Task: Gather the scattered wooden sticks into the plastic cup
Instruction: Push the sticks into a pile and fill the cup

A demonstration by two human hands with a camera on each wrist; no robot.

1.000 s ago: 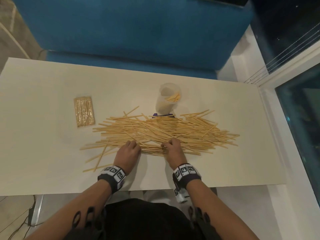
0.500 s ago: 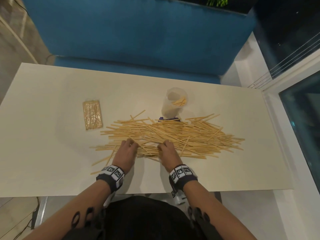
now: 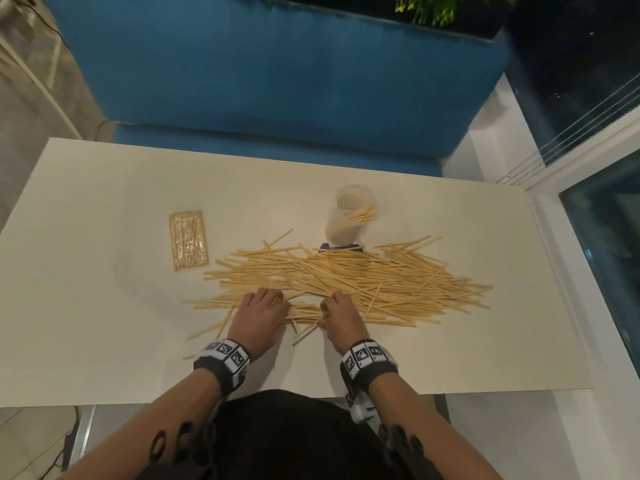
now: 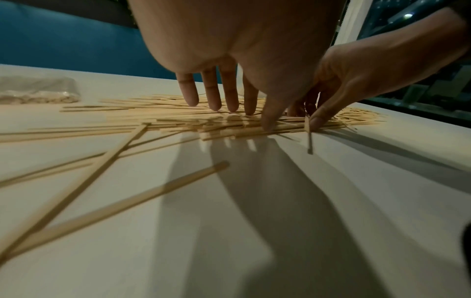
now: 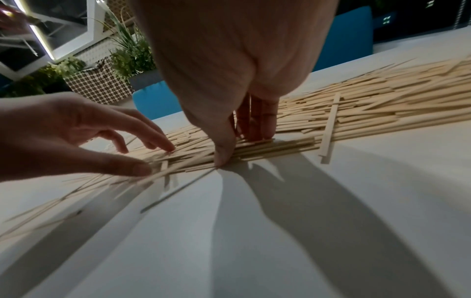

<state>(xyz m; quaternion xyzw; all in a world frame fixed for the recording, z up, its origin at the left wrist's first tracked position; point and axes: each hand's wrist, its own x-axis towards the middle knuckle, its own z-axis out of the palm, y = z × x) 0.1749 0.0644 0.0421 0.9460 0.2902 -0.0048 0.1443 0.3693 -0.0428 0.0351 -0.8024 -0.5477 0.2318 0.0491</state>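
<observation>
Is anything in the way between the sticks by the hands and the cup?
Only more sticks. The rest of the wooden sticks lie between the hands' bunch and the plastic cup. The cup's mouth is open; lifting over clears them.

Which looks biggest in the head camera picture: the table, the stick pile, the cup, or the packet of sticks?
Largest to smallest, as they look in the head view:
1. table
2. stick pile
3. cup and packet of sticks: too alike to rank; the cup stands upright and farther from the camera, so its look misleads.
</observation>
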